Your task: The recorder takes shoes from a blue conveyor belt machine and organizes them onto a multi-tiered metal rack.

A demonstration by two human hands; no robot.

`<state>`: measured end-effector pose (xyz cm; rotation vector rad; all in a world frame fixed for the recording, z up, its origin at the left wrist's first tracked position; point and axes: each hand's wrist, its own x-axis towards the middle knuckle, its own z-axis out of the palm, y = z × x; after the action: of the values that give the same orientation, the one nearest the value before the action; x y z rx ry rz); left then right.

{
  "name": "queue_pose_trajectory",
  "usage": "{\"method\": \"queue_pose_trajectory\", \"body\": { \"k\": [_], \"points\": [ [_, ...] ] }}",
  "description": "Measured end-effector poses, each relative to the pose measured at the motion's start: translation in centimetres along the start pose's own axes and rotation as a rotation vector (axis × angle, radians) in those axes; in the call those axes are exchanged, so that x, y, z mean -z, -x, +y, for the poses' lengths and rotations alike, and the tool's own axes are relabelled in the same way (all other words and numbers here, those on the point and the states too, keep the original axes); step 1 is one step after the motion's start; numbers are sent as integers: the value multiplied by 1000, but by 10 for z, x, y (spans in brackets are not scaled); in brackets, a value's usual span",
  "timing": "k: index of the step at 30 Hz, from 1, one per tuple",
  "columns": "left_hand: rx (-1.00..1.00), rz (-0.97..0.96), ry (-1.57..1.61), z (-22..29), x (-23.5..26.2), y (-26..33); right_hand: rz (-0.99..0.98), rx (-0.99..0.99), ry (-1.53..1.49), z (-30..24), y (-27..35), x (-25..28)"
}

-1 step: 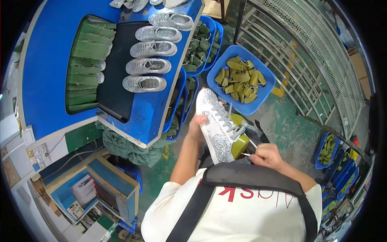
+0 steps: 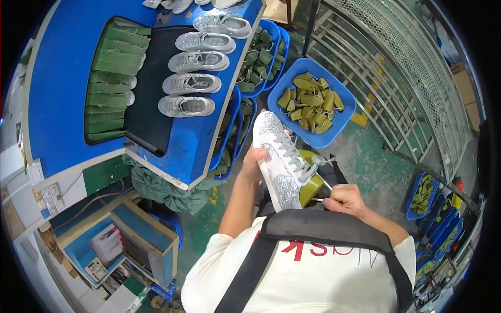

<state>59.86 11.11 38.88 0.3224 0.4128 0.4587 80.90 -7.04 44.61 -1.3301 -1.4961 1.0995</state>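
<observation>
My left hand (image 2: 255,163) grips a white and silver glitter sneaker (image 2: 275,159) by its side, in front of my chest. Its toe points away from me, and grey laces run along its upper. An olive-green shoe last (image 2: 311,191) sticks out of the sneaker's opening. From the last a white cord (image 2: 327,186) runs to my right hand (image 2: 345,200), which is closed around it. Part of another olive last (image 2: 308,155) shows behind the sneaker, mostly hidden.
Several silver sneakers (image 2: 190,83) stand in a row on the blue machine (image 2: 182,156) at the left. A blue basket (image 2: 339,133) of olive lasts is ahead, with more baskets of green lasts (image 2: 255,68) beside the machine. A metal rack (image 2: 412,78) rises at the right.
</observation>
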Motion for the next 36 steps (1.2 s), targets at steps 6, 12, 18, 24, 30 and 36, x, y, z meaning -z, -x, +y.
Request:
{"method": "queue_pose_trajectory", "body": {
  "k": [6, 12, 18, 24, 30, 36],
  "points": [
    [-160, 116, 85, -16, 0, 27, -179, -327, -225, -8, -2, 37],
    [-407, 316, 117, -17, 42, 79, 180, -247, 14, 23, -36, 108],
    [-677, 486, 114, 7, 52, 68, -50, -419, -84, 72, -117, 23],
    [-978, 536, 11, 54, 57, 73, -563, -36, -194, 32, -202, -95],
    [-1239, 799, 10, 152, 187, 114, -408, 6, -99, 38, -283, -166],
    [-1131, 1374, -847, 377, 331, 78, -248, 113, 129, 56, -334, -244]
  ]
}}
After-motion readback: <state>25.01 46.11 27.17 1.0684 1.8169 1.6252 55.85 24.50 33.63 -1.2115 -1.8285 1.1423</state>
